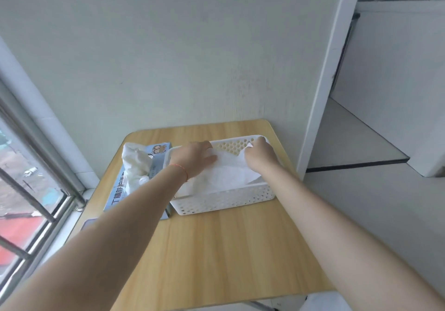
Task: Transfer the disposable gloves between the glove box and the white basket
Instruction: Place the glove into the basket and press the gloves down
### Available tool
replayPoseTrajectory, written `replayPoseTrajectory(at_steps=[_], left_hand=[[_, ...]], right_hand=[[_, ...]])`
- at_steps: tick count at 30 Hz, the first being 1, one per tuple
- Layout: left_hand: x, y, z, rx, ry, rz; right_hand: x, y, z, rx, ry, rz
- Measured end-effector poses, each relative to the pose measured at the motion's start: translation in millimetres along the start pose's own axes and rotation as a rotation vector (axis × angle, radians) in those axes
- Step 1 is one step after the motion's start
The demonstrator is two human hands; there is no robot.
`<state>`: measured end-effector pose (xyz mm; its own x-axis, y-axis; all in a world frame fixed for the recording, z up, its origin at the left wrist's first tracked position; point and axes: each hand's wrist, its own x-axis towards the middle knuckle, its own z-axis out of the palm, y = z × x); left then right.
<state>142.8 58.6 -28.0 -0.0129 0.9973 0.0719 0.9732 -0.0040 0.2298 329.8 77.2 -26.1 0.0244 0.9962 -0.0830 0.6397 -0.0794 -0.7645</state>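
A white perforated basket [224, 201] stands on the far half of a small wooden table [228, 250]. White disposable gloves [228, 171] lie spread inside it. My left hand [195, 157] lies over the left part of the gloves, its thumb on them. My right hand [261, 155] is over the basket's far right corner and pinches a glove edge. To the left of the basket lies a blue glove box [115, 197], partly hidden by my left forearm. A bunch of white gloves [134, 166] sticks out of its opening.
The table stands in a corner, with a white wall behind and a window with metal bars [29, 185] to the left. A white door frame [322, 81] and open floor lie to the right.
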Motion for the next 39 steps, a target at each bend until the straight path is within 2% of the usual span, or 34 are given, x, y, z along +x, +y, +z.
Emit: replayPoseTrajectory(at_steps=[4,6,7,11,13,18,22,24,27,30,33,35,39], left_hand=[[-1,-2,4,0.106,0.155,0.14],[-6,4,0,0.079,0.177,0.19],[-9,8,-4,0.055,0.142,0.192],[-17,15,-15,0.148,-0.224,0.088],[-18,9,-18,0.116,-0.334,0.036],[-21,-3,-21,-0.003,-0.306,-0.034],[-26,0,-20,-0.019,-0.35,-0.083],[-27,1,-17,-0.069,-0.398,-0.101],[-27,-1,-8,-0.086,-0.467,-0.124],[-28,-6,-4,-0.08,-0.49,-0.128],[-30,-9,-17,-0.211,-0.324,-0.124],[-35,-16,-35,-0.241,-0.091,-0.108],[-50,-55,-67,-0.175,0.448,-0.102]], right_hand=[[-1,2,2,-0.128,0.034,-0.052],[0,3,4,-0.183,0.038,-0.07],[0,3,5,-0.215,0.039,-0.084],[-2,2,4,-0.381,0.052,-0.154],[-5,1,1,-0.503,0.071,-0.178],[-10,-3,-1,-0.732,0.162,-0.224],[-13,-6,5,-0.902,0.286,-0.422],[-14,-7,8,-0.815,0.17,-0.449],[-13,-5,13,-0.736,-0.116,-0.289],[-11,-3,15,-0.836,-0.205,-0.188],[-12,-20,15,-0.784,-0.105,-0.293],[-16,-42,22,-0.688,-0.04,-0.386],[-29,-92,63,-0.411,-0.085,-0.494]])
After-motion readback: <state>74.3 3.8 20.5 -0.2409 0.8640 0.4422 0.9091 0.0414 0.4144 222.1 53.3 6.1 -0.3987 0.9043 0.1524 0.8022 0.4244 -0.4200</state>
